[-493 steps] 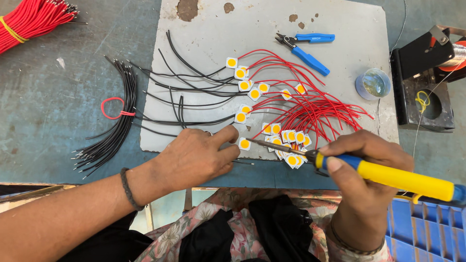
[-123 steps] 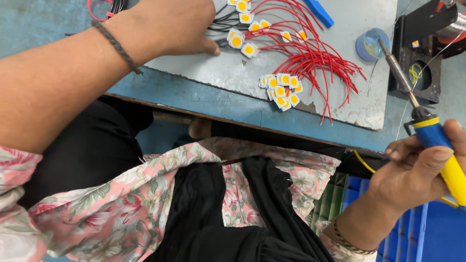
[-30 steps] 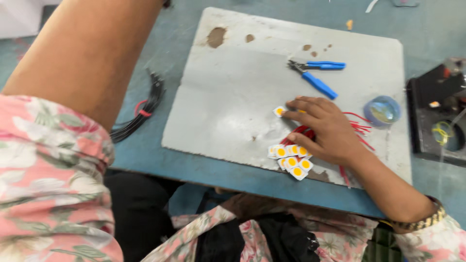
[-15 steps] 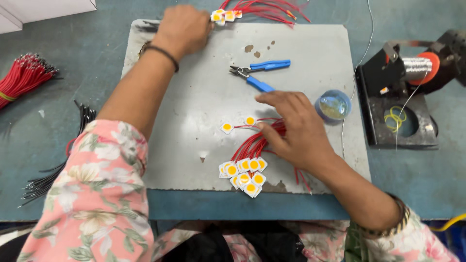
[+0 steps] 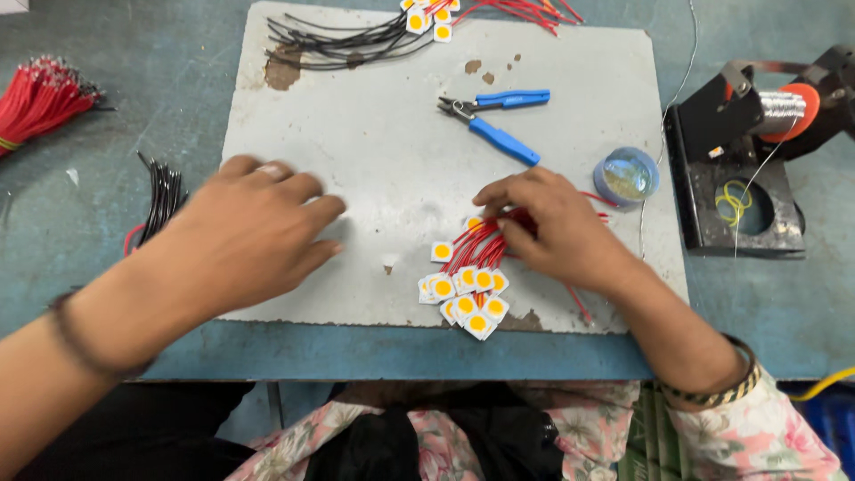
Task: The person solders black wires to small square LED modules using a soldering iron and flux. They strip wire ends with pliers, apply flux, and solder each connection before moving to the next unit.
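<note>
My right hand (image 5: pixel 552 227) rests on a bunch of red wires (image 5: pixel 476 245) that end in small white square chips with yellow centres (image 5: pixel 468 292), and its fingers pinch the wires. These lie near the front edge of a worn grey board (image 5: pixel 383 116). My left hand (image 5: pixel 245 236) hovers over the board's left part, blurred, fingers apart and holding nothing. At the board's far edge lie black wires (image 5: pixel 343 44) and more chips on red wires (image 5: pixel 436 22).
Blue-handled cutters (image 5: pixel 499 120) lie on the board's right half. A small round blue tin (image 5: pixel 626 175) sits at its right edge. A black solder stand with a wire spool (image 5: pixel 757 151) is at right. Red wire bundle (image 5: pixel 36 98) and black wires (image 5: pixel 162 191) at left.
My left hand came back from the board's far edge, where it left a bunch of chips and wires, to the near left. My right hand stays on the red wires.
</note>
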`<state>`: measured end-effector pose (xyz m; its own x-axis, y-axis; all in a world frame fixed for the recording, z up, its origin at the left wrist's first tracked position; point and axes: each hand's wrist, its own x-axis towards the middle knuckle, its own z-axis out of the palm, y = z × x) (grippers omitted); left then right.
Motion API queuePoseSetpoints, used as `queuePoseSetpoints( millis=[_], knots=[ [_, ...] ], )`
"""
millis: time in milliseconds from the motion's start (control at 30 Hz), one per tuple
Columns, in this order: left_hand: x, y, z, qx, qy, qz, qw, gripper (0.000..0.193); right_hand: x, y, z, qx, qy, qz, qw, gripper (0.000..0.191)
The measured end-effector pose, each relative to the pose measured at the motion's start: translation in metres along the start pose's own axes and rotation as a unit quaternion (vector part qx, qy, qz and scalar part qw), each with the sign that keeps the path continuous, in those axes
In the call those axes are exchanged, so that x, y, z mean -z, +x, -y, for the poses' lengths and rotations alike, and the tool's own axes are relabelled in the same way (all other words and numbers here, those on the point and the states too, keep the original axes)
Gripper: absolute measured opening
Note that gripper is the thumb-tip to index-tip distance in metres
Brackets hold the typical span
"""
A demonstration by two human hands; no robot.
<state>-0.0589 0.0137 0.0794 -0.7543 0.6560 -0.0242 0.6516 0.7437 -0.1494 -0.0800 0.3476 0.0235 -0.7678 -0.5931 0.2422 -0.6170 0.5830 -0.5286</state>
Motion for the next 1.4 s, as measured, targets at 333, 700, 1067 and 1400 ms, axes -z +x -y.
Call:
queuePoseSetpoints(
  millis=[333, 700, 1067, 1400],
  knots=[
    [-0.026, -0.106, 0.117, 0.23, 0.003, -0.025, 0.973, 0.044, 0.015, 0.0, 0.004, -0.054, 0.026, -0.023, 0.998, 0.029],
    [-0.041, -0.157, 0.143, 0.299, -0.163, 0.066, 0.938, 0.06, 0.01, -0.007, -0.01, -0.03, -0.023, -0.039, 0.999, 0.027],
    [-0.043, -0.09, 0.09, 0.224, -0.431, -0.085, 0.87, 0.033, 0.018, -0.024, 0.004, -0.031, 0.043, -0.189, 0.981, 0.009],
    [0.002, -0.051, -0.008, 0.221, -0.632, -0.088, 0.738, 0.021, -0.091, -0.048, 0.141, -0.176, 0.567, -0.047, 0.803, 0.047]
  ],
)
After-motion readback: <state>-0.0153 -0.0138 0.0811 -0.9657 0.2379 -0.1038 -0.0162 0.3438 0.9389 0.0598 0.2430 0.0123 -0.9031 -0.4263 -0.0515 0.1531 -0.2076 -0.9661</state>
